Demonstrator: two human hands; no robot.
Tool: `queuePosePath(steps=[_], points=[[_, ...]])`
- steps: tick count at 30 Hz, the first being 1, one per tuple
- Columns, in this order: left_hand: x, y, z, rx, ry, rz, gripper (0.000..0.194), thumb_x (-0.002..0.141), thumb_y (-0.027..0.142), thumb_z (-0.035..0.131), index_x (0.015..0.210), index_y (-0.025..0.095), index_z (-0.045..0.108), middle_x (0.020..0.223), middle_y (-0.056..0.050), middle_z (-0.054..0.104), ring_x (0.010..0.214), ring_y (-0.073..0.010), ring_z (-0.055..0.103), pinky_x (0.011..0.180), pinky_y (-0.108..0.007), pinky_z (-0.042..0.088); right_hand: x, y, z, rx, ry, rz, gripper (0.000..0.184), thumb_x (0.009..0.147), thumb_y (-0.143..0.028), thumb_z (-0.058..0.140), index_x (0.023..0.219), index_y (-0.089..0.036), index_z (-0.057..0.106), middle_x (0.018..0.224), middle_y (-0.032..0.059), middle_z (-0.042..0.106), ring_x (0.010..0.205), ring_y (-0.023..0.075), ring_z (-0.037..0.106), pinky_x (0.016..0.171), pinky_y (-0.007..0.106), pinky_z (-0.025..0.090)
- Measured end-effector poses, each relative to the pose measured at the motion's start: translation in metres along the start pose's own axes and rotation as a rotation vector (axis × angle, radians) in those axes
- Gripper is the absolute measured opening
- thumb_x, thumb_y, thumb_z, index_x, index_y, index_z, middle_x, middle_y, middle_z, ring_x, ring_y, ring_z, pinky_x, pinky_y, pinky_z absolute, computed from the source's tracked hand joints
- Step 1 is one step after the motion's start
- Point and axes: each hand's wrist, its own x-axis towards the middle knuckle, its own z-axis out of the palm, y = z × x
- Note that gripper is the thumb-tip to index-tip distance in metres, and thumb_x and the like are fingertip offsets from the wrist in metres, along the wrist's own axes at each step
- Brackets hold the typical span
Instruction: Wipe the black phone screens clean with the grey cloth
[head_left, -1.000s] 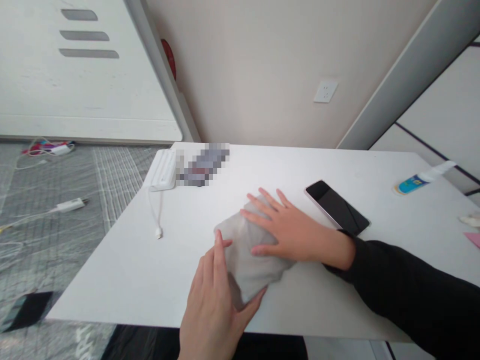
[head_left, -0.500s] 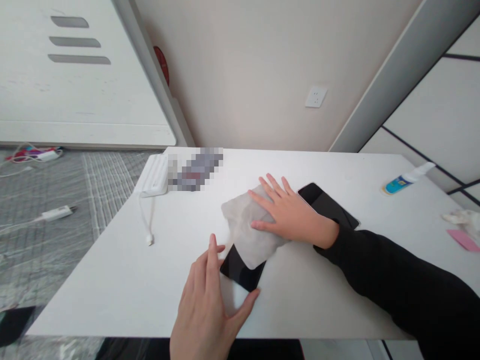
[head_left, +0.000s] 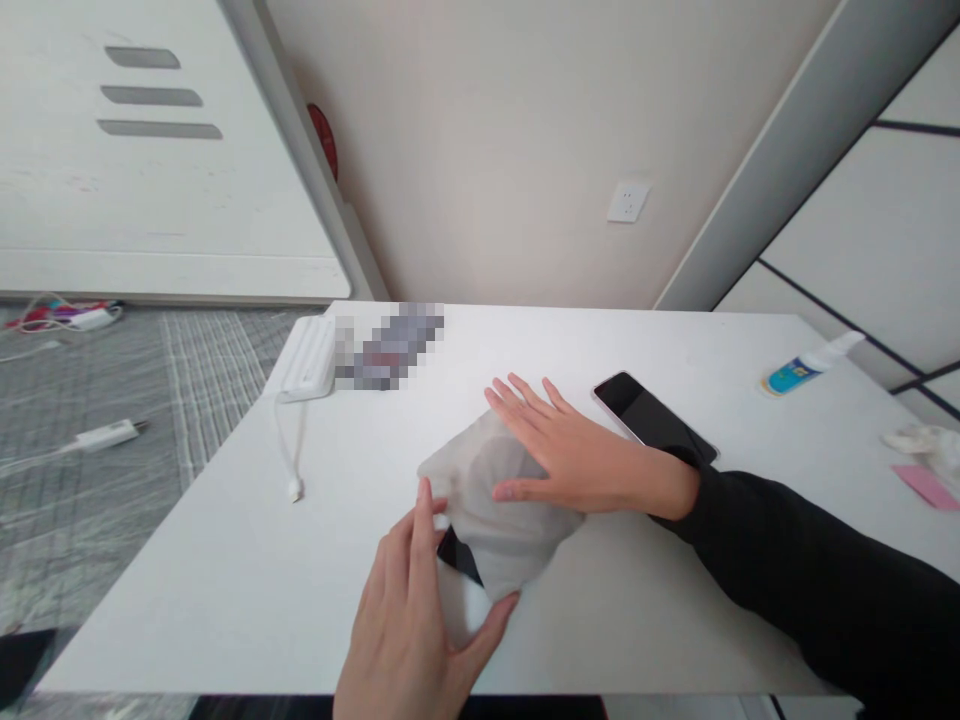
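My right hand (head_left: pixel 574 455) lies flat, fingers spread, pressing a pale grey cloth (head_left: pixel 495 520) down onto a dark phone (head_left: pixel 454 553) near the front of the white table (head_left: pixel 262 560). Only the phone's near left corner shows from under the cloth. My left hand (head_left: pixel 420 620) holds that phone by its edges, forefinger along the left side and thumb at the near end. A second black phone (head_left: pixel 649 420) lies face up just behind my right wrist.
A white power bank (head_left: pixel 311 358) with a dangling cable (head_left: pixel 292 450) lies at the back left, next to a blurred-out item. A blue-labelled spray bottle (head_left: pixel 806 368) lies at the right. A crumpled tissue (head_left: pixel 919 440) and pink slip (head_left: pixel 926 487) sit at the right edge. Chargers lie on the floor.
My right hand slid the cloth away, baring the phone's near half, then drew it back toward me over most of the screen. My left hand stayed on the phone.
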Motion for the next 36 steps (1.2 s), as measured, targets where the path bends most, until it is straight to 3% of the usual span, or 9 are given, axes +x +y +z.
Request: queuePosePath(steps=[4,7,11,17,20,25,30,33,36], points=[[-0.001,-0.002,0.001,-0.014,-0.001,-0.011,0.102,0.091,0.055,0.065,0.166,0.017,0.008,0.129,-0.018,0.060,0.114,-0.0323,0.065,0.090,-0.048,0.060,0.001,-0.005,0.003,-0.145,0.064,0.032,0.076,0.108,-0.058,0.031,0.163,-0.006,0.024,0.171,0.0185,0.018,0.160,0.0347,0.015,0.126,0.063,0.021],[-0.003,-0.003,0.001,-0.006,-0.003,-0.013,0.103,0.090,0.052,0.066,0.166,0.016,0.007,0.133,-0.019,0.059,0.117,-0.0336,0.064,0.091,-0.049,0.060,-0.002,-0.027,0.017,-0.149,0.055,0.094,0.086,0.103,-0.066,0.038,0.161,-0.003,0.029,0.169,0.0240,0.022,0.159,0.0399,0.015,0.125,0.066,0.021],[-0.004,-0.002,-0.001,0.007,-0.035,-0.008,0.102,0.088,0.044,0.066,0.166,0.016,0.006,0.139,-0.021,0.056,0.124,-0.0365,0.060,0.093,-0.052,0.059,-0.004,-0.046,0.026,-0.024,0.003,-0.068,0.090,0.099,-0.076,0.033,0.164,-0.014,0.025,0.172,0.0143,0.020,0.160,0.0366,0.012,0.126,0.062,0.024],[-0.004,0.001,-0.002,-0.009,-0.022,-0.041,0.102,0.090,0.053,0.066,0.166,0.017,0.007,0.135,-0.018,0.058,0.117,-0.0323,0.064,0.092,-0.048,0.060,0.005,0.000,0.008,-0.255,0.104,0.178,0.101,0.098,-0.072,0.044,0.163,0.000,0.017,0.170,0.0276,0.011,0.159,0.0436,0.006,0.126,0.066,0.014],[-0.004,0.001,-0.002,0.000,-0.024,-0.047,0.100,0.091,0.054,0.065,0.166,0.018,0.008,0.135,-0.018,0.058,0.114,-0.0317,0.065,0.091,-0.048,0.060,0.010,0.006,0.003,-0.300,0.151,0.150,0.089,0.104,-0.054,0.047,0.163,0.002,0.013,0.171,0.0234,0.007,0.160,0.0383,0.006,0.128,0.062,0.014],[-0.003,0.001,-0.001,0.018,0.001,-0.032,0.099,0.092,0.056,0.062,0.165,0.015,0.009,0.132,-0.018,0.059,0.113,-0.0319,0.065,0.089,-0.048,0.061,0.005,-0.030,0.022,-0.168,0.102,0.137,0.072,0.108,-0.045,0.040,0.161,0.002,0.025,0.170,0.0226,0.019,0.159,0.0354,0.017,0.126,0.058,0.027],[-0.004,-0.001,0.001,0.045,-0.002,-0.001,0.096,0.093,0.052,0.060,0.165,0.013,0.010,0.139,-0.020,0.056,0.124,-0.0343,0.060,0.094,-0.050,0.060,-0.006,-0.064,0.034,-0.027,0.034,-0.091,0.069,0.108,-0.050,0.037,0.161,-0.005,0.030,0.171,0.0154,0.023,0.160,0.0302,0.016,0.127,0.056,0.027],[-0.004,0.001,0.000,0.047,0.003,-0.018,0.097,0.093,0.056,0.060,0.165,0.015,0.010,0.137,-0.020,0.057,0.121,-0.0344,0.062,0.091,-0.050,0.060,-0.002,-0.043,0.028,-0.067,0.033,-0.014,0.069,0.108,-0.050,0.037,0.162,-0.007,0.028,0.171,0.0113,0.023,0.160,0.0284,0.018,0.128,0.056,0.026],[-0.003,0.002,0.000,0.016,-0.007,-0.035,0.099,0.092,0.058,0.061,0.165,0.016,0.009,0.134,-0.019,0.058,0.112,-0.0324,0.066,0.088,-0.050,0.061,0.004,-0.015,0.023,-0.152,0.091,0.188,0.067,0.108,-0.040,0.040,0.159,0.003,0.030,0.169,0.0237,0.021,0.159,0.0399,0.014,0.127,0.065,0.018]])
